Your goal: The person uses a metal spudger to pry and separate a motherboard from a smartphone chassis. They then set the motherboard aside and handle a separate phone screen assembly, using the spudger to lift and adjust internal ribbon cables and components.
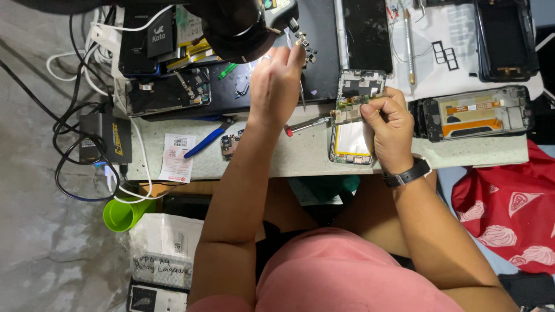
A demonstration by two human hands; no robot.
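Note:
My left hand is raised over the black mat and pinches thin metal tweezers that point down toward the bench. My right hand, with a black watch on the wrist, grips a small green circuit board at the top of an opened phone whose white, yellow-edged battery is showing. A slim screwdriver with a red end lies on the bench between the two hands, its tip touching the phone's left edge.
Other opened phones lie at the left and the right, with a black phone frame at the far right. Blue-handled pliers, a black round lamp head, tangled cables, a green cup and a red bag surround the bench.

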